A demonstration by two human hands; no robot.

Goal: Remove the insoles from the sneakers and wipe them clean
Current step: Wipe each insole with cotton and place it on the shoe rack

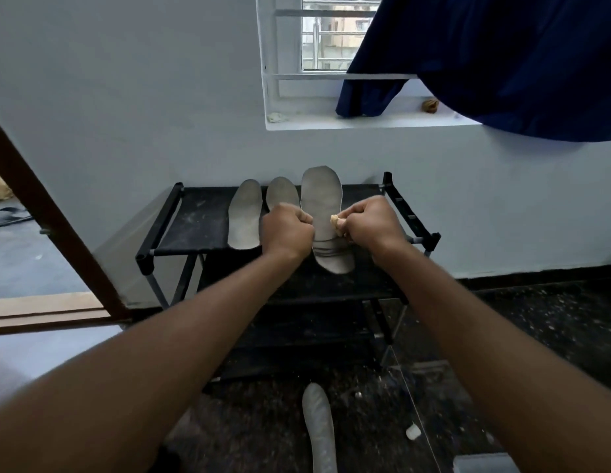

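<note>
A grey insole (321,199) is held up in front of the black shoe rack (191,230). My left hand (287,229) grips its left edge with curled fingers. My right hand (368,220) pinches a small tan cloth (337,220) against the insole's right side. Two more grey insoles lie on the rack's top shelf: one (245,215) at the left and one (280,192) partly hidden behind my left hand. A fourth insole (319,428) lies on the dark floor below.
The rack stands against a pale wall under a window sill (365,122). A dark blue cloth (501,63) hangs at the upper right. An open doorway with a brown frame (55,227) is at the left. A small white scrap (412,431) lies on the floor.
</note>
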